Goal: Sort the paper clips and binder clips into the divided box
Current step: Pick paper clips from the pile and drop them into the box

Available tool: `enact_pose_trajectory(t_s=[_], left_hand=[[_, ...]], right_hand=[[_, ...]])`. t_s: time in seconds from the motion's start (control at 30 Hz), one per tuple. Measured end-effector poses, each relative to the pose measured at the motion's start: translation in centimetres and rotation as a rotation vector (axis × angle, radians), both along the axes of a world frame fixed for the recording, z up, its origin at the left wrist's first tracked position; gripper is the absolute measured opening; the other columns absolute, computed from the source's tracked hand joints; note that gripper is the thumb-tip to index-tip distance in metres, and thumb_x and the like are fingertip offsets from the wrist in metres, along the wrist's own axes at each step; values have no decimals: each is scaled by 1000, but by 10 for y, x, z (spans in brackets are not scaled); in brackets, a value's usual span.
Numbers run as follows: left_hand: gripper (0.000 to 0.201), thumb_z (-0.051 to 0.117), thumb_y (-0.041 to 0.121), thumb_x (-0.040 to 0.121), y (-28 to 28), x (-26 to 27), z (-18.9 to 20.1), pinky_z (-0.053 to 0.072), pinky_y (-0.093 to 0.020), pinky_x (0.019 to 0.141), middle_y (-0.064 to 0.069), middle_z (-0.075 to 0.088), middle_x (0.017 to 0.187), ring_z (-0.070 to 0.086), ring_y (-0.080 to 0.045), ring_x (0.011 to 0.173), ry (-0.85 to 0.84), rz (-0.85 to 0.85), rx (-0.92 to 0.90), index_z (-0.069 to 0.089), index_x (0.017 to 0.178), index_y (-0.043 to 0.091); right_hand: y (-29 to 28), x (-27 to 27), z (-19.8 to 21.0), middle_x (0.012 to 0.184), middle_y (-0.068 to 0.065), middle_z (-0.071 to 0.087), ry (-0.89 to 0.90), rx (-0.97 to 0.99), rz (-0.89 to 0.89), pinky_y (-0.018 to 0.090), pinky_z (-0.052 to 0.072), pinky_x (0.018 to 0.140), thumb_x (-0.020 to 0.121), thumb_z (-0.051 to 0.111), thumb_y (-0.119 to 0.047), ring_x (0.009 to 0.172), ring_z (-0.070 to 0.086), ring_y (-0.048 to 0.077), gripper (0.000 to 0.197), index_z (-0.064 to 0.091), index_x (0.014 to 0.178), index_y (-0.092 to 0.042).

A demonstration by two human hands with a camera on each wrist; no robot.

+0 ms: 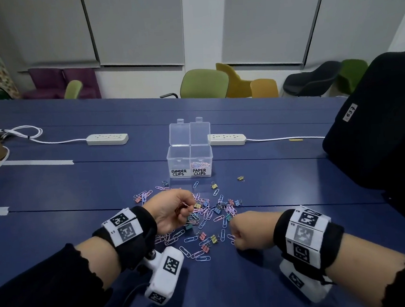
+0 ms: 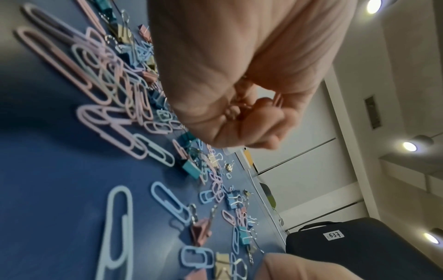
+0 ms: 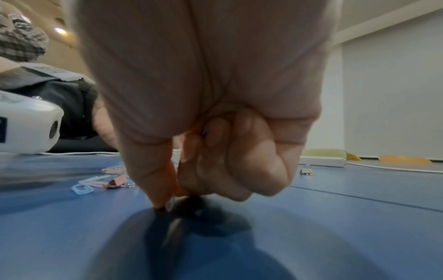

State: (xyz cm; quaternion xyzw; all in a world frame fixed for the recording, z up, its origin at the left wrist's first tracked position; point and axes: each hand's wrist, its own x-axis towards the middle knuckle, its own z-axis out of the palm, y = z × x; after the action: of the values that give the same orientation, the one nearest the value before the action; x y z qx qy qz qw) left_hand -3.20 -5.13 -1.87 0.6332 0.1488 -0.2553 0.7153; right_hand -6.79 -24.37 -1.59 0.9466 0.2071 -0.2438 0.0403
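A clear divided box (image 1: 189, 154) stands open, labelled BINDER CLIPS on the left and PAPER CLIPS on the right. Several pastel paper clips (image 1: 200, 164) lie in its right compartment. In front of it, a loose pile of paper clips and binder clips (image 1: 213, 213) is spread on the blue table. My left hand (image 1: 185, 209) hovers over the pile's left side, its fingers curled round pink paper clips (image 2: 277, 100). Lower right of the pile, my right hand (image 1: 233, 235) is curled, thumb and forefinger (image 3: 165, 197) pinching a pale paper clip (image 1: 231, 237) at the table top.
Two white power strips (image 1: 107, 139) (image 1: 227, 139) with cables lie behind the box. A black bag (image 1: 376, 127) fills the right side of the table. A stray gold binder clip (image 1: 240, 178) sits right of the pile. Grey tape strips (image 1: 37, 162) mark the left.
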Motion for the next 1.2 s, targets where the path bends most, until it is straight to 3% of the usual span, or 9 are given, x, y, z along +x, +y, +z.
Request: enact_pose_trajectory(t_s=[0.13,0.27,0.37,0.53,0.7,0.83,0.9,1.07,1.2], left_hand=[[25,43,-4,78,-2,1,0,17,-12,31,-1,40,46,24,-6,29,16,12,-57,38,59,12],[25,40,-3,76,-1,5,3,16,-11,32,-1,38,46,21,-7,31,46,5,-127,36,57,14],[18,46,-2,67,1,8,7,21,-13,32,-1,40,52,25,-7,35,61,-60,-136,40,62,15],[13,61,10,74,-2,12,12,28,-15,32,0,44,63,33,-8,45,113,-195,-117,50,67,12],[39,66,37,85,-27,10,10,12,-17,38,6,22,51,17,-8,39,-25,-303,243,40,60,22],[34,77,44,73,-43,9,7,32,-21,47,2,44,52,39,-15,47,-418,-535,918,57,65,16],[36,80,46,65,-52,9,8,40,-25,53,0,54,57,49,-17,54,-500,-623,1101,65,69,13],[43,82,47,63,-68,11,7,40,-25,53,2,51,57,54,-19,61,-542,-762,1295,52,59,16],[40,79,38,71,-73,12,8,44,-28,61,1,48,61,55,-22,70,-528,-836,1363,48,63,16]], right_hand=[[-5,-2,2,81,10,44,60,108,-71,29,29,53,91,42,-16,73,37,22,10,43,83,-10],[-20,6,4,61,-1,35,376,891,-602,18,19,42,89,37,-11,47,27,11,23,39,68,-19],[-32,14,7,59,1,34,620,1414,-844,15,12,40,82,36,-7,45,23,10,20,40,64,-16],[-34,24,6,64,7,51,673,1711,-906,17,26,39,73,44,-17,46,43,14,13,53,72,-8],[-23,37,1,52,-3,37,328,1368,-956,14,17,35,91,46,-9,35,27,6,18,56,76,-11],[-13,49,-1,60,2,48,-69,537,-551,19,36,47,90,55,-21,52,46,17,25,53,66,-13],[-7,54,-3,59,5,48,-179,311,-464,23,37,53,87,59,-25,64,49,26,35,47,58,-9],[10,63,-3,57,2,44,-169,153,-440,26,40,56,81,70,-26,70,53,28,40,40,59,-12],[15,65,-4,60,3,40,-166,97,-394,25,30,45,85,61,-10,66,48,28,35,35,62,-13]])
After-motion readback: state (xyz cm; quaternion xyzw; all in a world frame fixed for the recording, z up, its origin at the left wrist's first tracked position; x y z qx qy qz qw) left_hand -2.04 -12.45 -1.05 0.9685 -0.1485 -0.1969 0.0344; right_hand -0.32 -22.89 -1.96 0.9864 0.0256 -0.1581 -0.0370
